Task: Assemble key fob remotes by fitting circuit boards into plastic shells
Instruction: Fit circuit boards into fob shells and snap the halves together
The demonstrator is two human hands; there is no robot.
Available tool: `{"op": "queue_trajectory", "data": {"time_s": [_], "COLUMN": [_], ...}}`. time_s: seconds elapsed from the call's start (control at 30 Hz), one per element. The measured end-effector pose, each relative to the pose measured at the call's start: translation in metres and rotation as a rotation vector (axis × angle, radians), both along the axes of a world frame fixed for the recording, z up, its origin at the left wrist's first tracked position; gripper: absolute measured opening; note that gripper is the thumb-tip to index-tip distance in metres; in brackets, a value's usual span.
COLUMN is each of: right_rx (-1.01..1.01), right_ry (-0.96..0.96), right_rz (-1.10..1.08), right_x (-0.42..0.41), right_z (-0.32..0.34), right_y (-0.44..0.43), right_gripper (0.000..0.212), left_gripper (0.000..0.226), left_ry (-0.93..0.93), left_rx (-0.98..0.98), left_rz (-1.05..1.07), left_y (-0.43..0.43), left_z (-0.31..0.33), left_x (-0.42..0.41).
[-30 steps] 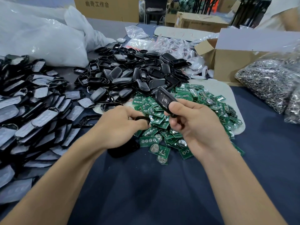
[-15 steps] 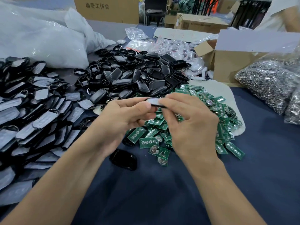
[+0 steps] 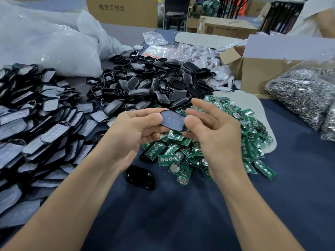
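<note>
At frame centre, the left hand [image 3: 134, 131] grips a black plastic key fob shell [image 3: 172, 120], grey film face up. The right hand [image 3: 217, 134] pinches its right end, index finger extended. Below lies a pile of green rectangular circuit boards [image 3: 244, 142] on the dark blue surface [image 3: 181, 214].

We record one legible marking: five Chinese characters printed in dark ink on the face of the large cardboard box [image 3: 121, 17] at the far side of the table. The last three read 工作台. The first two appear to be 曲奇, though we hold this less certain. A second box [image 3: 226, 27] further right carries a printed line too small to read. Faint pink writing on the white foam sheet [image 3: 208, 39] is illegible. The fob cover [image 3: 172, 120] shows pale button marks under film, none readable.
</note>
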State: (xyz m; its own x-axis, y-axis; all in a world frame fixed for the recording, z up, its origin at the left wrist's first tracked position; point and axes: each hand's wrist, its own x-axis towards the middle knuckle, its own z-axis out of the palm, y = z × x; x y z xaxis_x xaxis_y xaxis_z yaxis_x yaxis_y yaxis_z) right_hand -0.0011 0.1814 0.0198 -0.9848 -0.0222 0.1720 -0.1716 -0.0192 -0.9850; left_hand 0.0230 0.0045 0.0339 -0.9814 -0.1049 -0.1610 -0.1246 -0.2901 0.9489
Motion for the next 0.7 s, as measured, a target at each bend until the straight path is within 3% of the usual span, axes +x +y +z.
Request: {"op": "queue_trajectory", "data": {"time_s": [0.13, 0.37, 0.53, 0.6, 0.7], "right_rx": [0.014, -0.029, -0.001, 0.035, 0.075], "right_ry": [-0.074, -0.039, -0.016, -0.005, 0.01], "right_rz": [0.037, 0.018, -0.019, -0.022, -0.016], "right_x": [-0.0007, 0.0004, -0.0002, 0.0002, 0.0011], "right_z": [0.0014, 0.0039, 0.004, 0.0039, 0.0038], "right_y": [0.0015, 0.0027, 0.004, 0.0034, 0.0023], "right_gripper": [0.009, 0.019, 0.009, 0.007, 0.008], "left_gripper": [0.028, 0.027, 0.027, 0.017, 0.02], "left_ry": [-0.003, -0.033, 0.003, 0.002, 0.0], "left_rx": [-0.002, 0.066, -0.182, -0.227, -0.262], "left_rz": [-0.082, -0.123, -0.109, -0.075, -0.009], "left_y": [-0.0017, -0.0011, 0.0005, 0.0023, 0.0055], "left_z": [0.0016, 0.0027, 0.0003, 0.0012, 0.0001], "left_x": [0.0011, 0.0001, 0.0018, 0.002, 0.0013]}}
